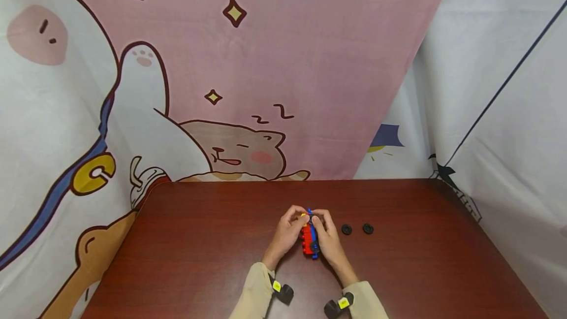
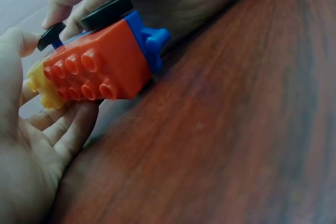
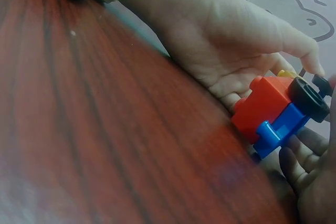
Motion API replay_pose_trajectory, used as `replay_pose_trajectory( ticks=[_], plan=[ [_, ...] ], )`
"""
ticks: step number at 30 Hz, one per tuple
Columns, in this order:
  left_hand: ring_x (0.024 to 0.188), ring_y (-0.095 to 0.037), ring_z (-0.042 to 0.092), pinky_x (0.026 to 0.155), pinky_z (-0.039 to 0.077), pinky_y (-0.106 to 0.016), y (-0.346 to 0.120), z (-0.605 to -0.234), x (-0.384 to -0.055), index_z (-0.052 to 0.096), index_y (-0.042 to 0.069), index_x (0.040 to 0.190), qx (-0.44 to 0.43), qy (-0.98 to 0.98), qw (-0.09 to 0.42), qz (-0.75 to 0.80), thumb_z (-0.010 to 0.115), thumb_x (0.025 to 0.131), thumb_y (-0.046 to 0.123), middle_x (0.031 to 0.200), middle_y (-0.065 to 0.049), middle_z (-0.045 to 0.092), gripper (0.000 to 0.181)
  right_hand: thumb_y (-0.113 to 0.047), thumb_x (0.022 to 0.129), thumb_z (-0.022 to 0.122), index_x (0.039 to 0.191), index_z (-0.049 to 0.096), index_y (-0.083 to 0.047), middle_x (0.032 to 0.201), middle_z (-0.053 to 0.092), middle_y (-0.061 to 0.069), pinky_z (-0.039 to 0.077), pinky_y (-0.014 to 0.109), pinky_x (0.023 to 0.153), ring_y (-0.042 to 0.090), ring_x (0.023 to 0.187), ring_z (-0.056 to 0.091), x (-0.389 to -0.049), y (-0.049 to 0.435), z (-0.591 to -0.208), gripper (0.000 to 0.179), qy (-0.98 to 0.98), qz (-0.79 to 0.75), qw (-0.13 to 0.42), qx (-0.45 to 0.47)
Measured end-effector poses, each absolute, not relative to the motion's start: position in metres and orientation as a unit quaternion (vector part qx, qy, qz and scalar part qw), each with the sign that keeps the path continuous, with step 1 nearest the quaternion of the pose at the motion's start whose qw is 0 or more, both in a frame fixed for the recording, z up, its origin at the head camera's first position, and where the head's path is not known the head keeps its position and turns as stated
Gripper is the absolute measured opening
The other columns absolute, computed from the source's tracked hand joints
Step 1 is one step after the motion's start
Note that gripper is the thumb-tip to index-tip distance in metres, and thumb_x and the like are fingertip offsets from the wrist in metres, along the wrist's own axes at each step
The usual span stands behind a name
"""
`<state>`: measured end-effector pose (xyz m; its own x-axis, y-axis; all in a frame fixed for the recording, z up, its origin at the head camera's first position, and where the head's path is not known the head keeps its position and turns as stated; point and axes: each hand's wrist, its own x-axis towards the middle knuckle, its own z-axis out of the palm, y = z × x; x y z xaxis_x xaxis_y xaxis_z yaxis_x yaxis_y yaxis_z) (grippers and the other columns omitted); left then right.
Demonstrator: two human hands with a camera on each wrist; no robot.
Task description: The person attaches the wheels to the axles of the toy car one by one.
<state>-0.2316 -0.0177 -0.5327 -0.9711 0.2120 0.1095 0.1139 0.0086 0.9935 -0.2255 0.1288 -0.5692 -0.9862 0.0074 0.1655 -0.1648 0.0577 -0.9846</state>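
Observation:
A toy block car is held between both hands above the table. Its red brick (image 2: 105, 61) has rows of studs, beside a yellow brick (image 2: 46, 90) and on a blue chassis (image 3: 281, 132). One black wheel (image 2: 107, 14) sits on the chassis side at the near end. Another black wheel (image 2: 51, 36) is at a blue axle stub toward the far end. My left hand (image 1: 285, 235) grips the car, fingers beneath the bricks and thumb against that far wheel. My right hand (image 1: 330, 242) holds the other side, its fingertips at the same wheel; part of its grip is hidden.
Two loose black wheels (image 1: 346, 229) lie on the brown wooden table (image 1: 199, 250), just right of my right hand. A printed cloth (image 1: 310, 63) hangs behind the table's far edge. White cloth (image 1: 509, 127) hangs along the right side.

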Motion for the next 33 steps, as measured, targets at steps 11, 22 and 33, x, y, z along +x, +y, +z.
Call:
replay_pose_trajectory(
  ticks=[11, 22, 33],
  plan=[
    [0.066, -0.008, 0.053, 0.06, 0.046, -0.022, -0.017, -0.5346, -0.2324, 0.06, -0.001, 0.113, 0.117, 0.706, 0.037, 0.698, 0.061, 0.098, 0.012, 0.084, -0.001, 0.057, 0.02, -0.013, 0.106, 0.047, 0.123, 0.053, 0.004, 0.099, 0.059, 0.009, 0.051, 0.023, 0.071, 0.007, 0.083, 0.059, -0.226, 0.1307, -0.5684, 0.025, -0.717, 0.687, 0.074, 0.09],
    [0.067, -0.008, 0.053, 0.06, 0.043, -0.019, -0.0147, -0.5383, -0.2317, 0.06, 0.0, 0.111, 0.115, 0.702, 0.027, 0.702, 0.061, 0.097, 0.01, 0.085, -0.002, 0.058, 0.016, -0.011, 0.104, 0.05, 0.124, 0.053, 0.003, 0.104, 0.06, 0.001, 0.05, 0.023, 0.074, 0.01, 0.088, 0.059, -0.2285, 0.1297, -0.573, 0.025, -0.715, 0.691, 0.078, 0.066],
    [0.071, -0.009, 0.056, 0.064, 0.05, -0.025, -0.0168, -0.5318, -0.2307, 0.053, 0.0, 0.128, 0.109, 0.687, 0.071, 0.715, 0.061, 0.096, 0.012, 0.093, -0.009, 0.061, 0.035, -0.016, 0.104, 0.052, 0.128, 0.054, 0.004, 0.099, 0.061, -0.002, 0.049, 0.02, 0.068, 0.005, 0.079, 0.056, -0.2287, 0.1307, -0.5698, 0.031, -0.675, 0.727, 0.129, 0.005]
  ],
)
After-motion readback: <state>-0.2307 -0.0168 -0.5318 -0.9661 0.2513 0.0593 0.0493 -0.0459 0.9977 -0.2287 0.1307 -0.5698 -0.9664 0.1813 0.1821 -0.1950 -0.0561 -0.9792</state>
